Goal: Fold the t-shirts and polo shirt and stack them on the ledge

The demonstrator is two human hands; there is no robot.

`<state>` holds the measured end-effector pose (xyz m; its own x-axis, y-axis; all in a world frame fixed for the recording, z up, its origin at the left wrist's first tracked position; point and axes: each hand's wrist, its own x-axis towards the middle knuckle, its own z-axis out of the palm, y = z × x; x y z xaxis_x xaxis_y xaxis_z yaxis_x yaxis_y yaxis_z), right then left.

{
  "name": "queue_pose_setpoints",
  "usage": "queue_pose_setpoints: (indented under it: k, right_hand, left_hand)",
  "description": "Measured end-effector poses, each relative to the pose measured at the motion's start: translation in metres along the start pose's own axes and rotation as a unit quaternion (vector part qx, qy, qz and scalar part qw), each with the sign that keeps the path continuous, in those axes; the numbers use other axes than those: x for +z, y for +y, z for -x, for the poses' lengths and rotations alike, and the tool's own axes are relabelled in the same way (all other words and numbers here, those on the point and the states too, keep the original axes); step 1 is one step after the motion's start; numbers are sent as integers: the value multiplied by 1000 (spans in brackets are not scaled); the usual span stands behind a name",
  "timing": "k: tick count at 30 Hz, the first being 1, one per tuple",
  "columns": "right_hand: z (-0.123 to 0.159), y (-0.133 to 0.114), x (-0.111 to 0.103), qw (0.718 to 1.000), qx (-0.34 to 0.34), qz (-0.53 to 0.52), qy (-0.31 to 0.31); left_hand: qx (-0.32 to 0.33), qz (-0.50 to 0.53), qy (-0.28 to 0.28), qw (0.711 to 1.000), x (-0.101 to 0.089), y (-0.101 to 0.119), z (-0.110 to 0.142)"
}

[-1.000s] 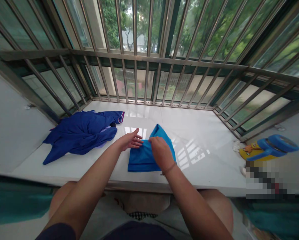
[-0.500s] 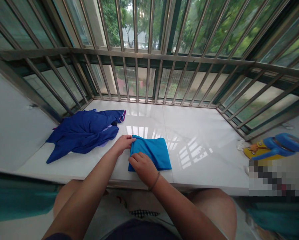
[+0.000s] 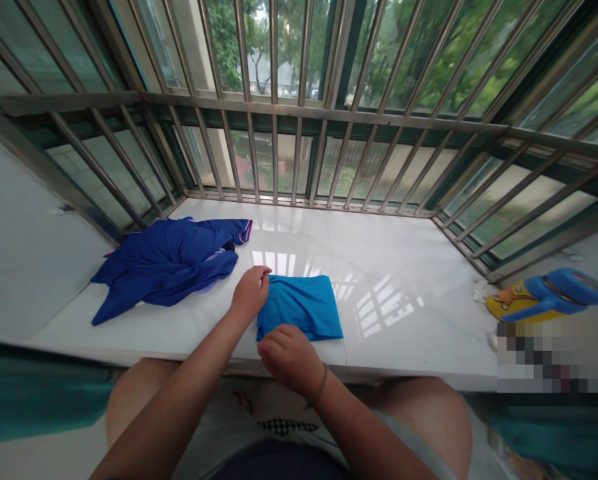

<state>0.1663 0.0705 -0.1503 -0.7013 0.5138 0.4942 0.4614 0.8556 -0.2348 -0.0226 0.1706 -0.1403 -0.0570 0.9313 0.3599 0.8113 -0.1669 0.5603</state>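
A bright blue folded cloth lies flat on the white sill, with soft creases across its top; its exact kind does not show. At its far left corner, my left hand has its fingers closed on the edge. My right hand is at the near left corner with curled fingers, gripping the near edge and covering part of it. To the left of both hands rests a crumpled dark blue garment with a pink-and-white trimmed edge.
The glossy white sill runs back to metal window bars. On the right lies a blue and yellow bottle, partly beside a blurred-out patch. My knees are below the sill's front edge, and teal fabric hangs at the left.
My right hand has moved from the cloth's left middle down to its near corner. My left hand has turned more upright at the far corner. The cloth's left side lies flatter.
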Motion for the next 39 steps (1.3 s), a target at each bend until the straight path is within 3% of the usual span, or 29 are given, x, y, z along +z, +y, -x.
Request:
queue_pose_setpoints:
  k: [3, 6, 9, 14, 21, 25, 28, 31, 34, 37, 39]
  right_hand:
    - [-8, 30, -20, 989, 132, 36, 64]
    - [-4, 71, -32, 952, 279, 112, 62]
    - [12, 100, -32, 928, 342, 146, 24]
    - [38, 109, -15, 928, 343, 144, -9]
    - [40, 106, -9, 927, 351, 134, -4]
    - [38, 106, -13, 924, 358, 132, -12]
    - [36, 101, -20, 926, 350, 139, 6]
    - [32, 84, -27, 940, 311, 130, 44]
    - [24, 52, -24, 968, 232, 89, 28]
    - [12, 17, -5, 983, 169, 69, -18]
    - [3, 0, 13, 983, 167, 74, -31]
  left_hand:
    - [22, -73, -36, 996, 2, 28, 9]
    - [-66, -154, -60, 984, -1, 41, 22]
    - [-132, -160, -90, 974, -6, 39, 36]
    - [-169, -44, -127, 976, -4, 24, 50]
    - [-160, 153, -40, 974, -15, 16, 57]
    - [-187, 167, -31, 968, -20, 7, 64]
    - [-218, 166, -56, 960, -15, -3, 69]
    - [-247, 140, -85, 955, -9, -12, 72]
    - [-252, 98, -99, 958, -5, -15, 70]
    - [-240, 84, -111, 961, -4, -14, 63]
    - [-232, 77, -111, 963, -4, -14, 58]
